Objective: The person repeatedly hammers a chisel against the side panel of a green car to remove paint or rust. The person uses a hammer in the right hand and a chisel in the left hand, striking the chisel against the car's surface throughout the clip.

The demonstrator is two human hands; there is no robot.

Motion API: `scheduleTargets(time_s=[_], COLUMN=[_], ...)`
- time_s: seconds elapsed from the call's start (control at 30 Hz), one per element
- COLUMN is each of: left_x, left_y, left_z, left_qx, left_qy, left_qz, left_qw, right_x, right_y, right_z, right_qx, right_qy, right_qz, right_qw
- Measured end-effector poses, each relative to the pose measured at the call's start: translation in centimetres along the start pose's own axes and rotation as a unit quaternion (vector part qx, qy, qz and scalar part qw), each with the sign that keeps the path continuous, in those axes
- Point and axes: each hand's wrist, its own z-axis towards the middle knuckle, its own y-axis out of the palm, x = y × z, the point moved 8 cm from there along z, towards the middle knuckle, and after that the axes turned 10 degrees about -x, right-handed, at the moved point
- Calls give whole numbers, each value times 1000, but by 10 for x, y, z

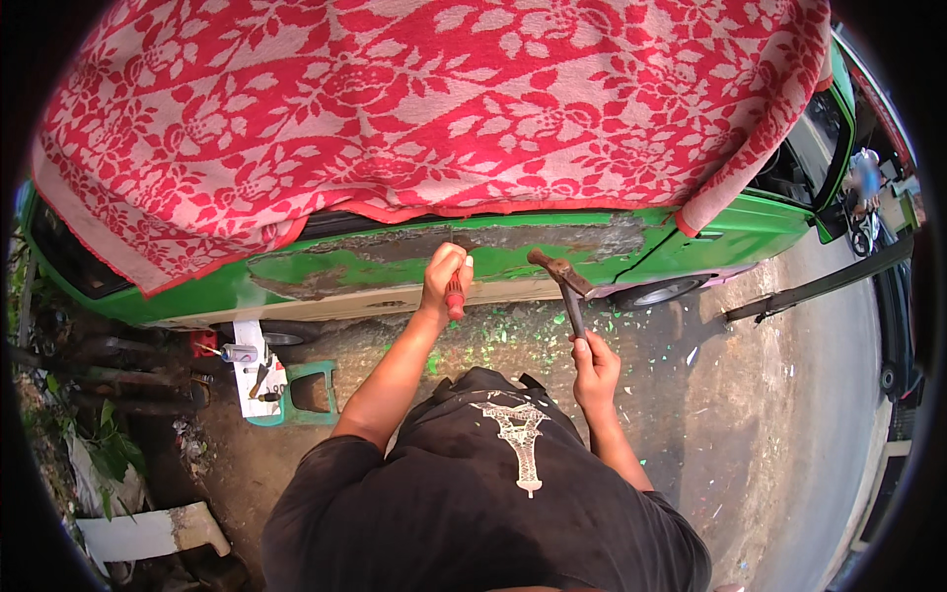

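The side of a green vehicle point(735, 237) runs across in front of me, with its paint stripped off in long brown-grey patches point(552, 238). My left hand point(444, 276) is closed around the red handle of a tool point(455, 301), close to the stripped panel. The tool's working end is hidden, so its kind does not show. To the right, my right hand point(596, 373) grips the lower handle of a hammer point(565, 275). The hammer's metal head is raised beside the panel, apart from the red handle.
A red and pink floral cloth point(444, 109) drapes over the vehicle. At left, a green plastic stool point(324, 373) stands beside a white board point(249, 390) with small items. Green paint chips litter the ground. A dark pole point(829, 281) slants at right, near the road.
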Motion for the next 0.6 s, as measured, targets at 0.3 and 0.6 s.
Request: scheduleTargets(time_s=[0.3, 0.6], left_x=[2, 5], left_y=[7, 7], left_z=[6, 31], left_qx=[20, 52], left_qy=[-11, -54], left_qz=[5, -2], left_qw=[1000, 997], right_x=[-7, -46], right_y=[-7, -2], right_z=[14, 20], right_qx=[-37, -87], right_qy=[-33, -122], right_qz=[-3, -20], right_qw=[999, 988])
